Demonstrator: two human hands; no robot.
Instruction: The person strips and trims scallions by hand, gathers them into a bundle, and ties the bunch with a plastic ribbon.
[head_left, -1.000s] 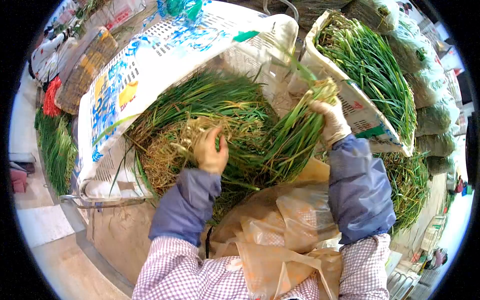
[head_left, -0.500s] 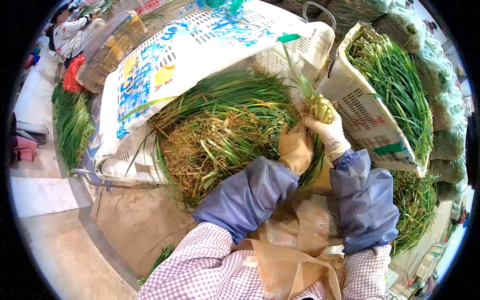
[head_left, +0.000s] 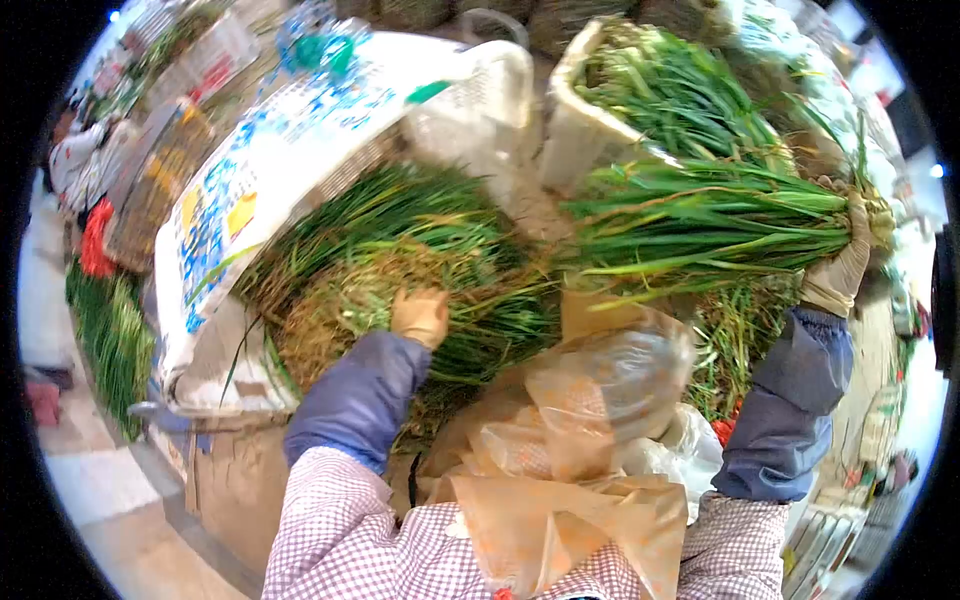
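Observation:
My right hand (head_left: 840,270), in a pale glove, is closed around the root end of a green leafy bunch (head_left: 710,225). The leaves stretch left from it, passing in front of the second white crate. My left hand (head_left: 421,316), in a tan glove, rests on the tangled stalks and roots of a green pile (head_left: 400,240) in the large white crate (head_left: 290,120). Its fingertips are partly sunk in the stalks, so what they hold is hidden.
A second white crate (head_left: 570,130) at the upper right holds more greens (head_left: 670,90). Wrapped bundles stand behind it. Loose greens (head_left: 730,330) lie below the held bunch, and others (head_left: 108,340) at the far left. A person (head_left: 90,160) is at the upper left.
My right hand has swung out to the right with the bunch, now spread sideways. My left hand has left the right hand's side and gone back to the pile. The view has shifted.

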